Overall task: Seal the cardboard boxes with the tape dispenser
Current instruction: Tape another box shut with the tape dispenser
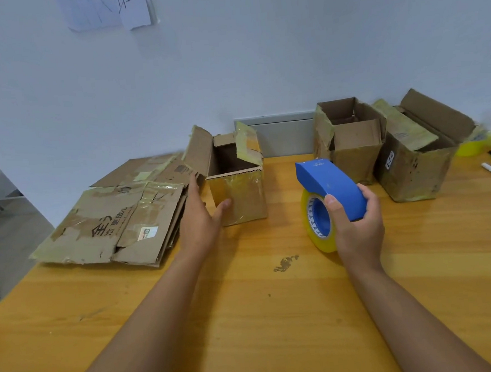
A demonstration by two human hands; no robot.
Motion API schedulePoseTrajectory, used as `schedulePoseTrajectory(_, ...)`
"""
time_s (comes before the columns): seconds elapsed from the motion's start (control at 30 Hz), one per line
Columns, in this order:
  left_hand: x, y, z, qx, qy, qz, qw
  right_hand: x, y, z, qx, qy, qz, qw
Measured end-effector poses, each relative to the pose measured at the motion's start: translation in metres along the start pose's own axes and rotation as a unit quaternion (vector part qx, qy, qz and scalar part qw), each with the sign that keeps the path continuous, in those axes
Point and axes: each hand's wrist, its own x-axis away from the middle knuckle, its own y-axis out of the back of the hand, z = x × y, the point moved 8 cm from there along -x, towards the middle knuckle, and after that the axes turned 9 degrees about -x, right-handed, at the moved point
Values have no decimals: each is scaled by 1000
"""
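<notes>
Blue tape dispenser (330, 187) is in your right hand (357, 221), fingers curled around it, above the wooden desk (276, 314). Your left hand (201, 218) is released, fingers straight, touching the small open cardboard box (237, 183) beside the flattened cardboard (110, 221).

Both bare arms stretched out forward, hands apart

Left hand (201, 218) is open, fingers straight and thumb spread wide; right hand (357, 221) is curled tight in a grip, thumb on the near side, fingers wrapped over the far side; both forearms bare.
</notes>
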Motion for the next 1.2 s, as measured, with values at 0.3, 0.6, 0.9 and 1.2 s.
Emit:
schedulePoseTrajectory(0.3, -17, -24, -16, 66, 36, 22, 997, -1, 5, 0, 6, -13, -11, 1000)
schedulePoseTrajectory(0.6, -34, -71, -56, 115, 25, 44, 992, -9, 14, 5, 42, 3, -31, 999)
schedulePoseTrajectory(0.9, -50, -127, -101, 142, -19, 65, 988, -15, 21, -2, 58, -14, -46, 997)
schedulePoseTrajectory(1.2, -64, -150, -110, 165, 26, 110, 980, -11, 14, 7, 106, 16, -28, 994)
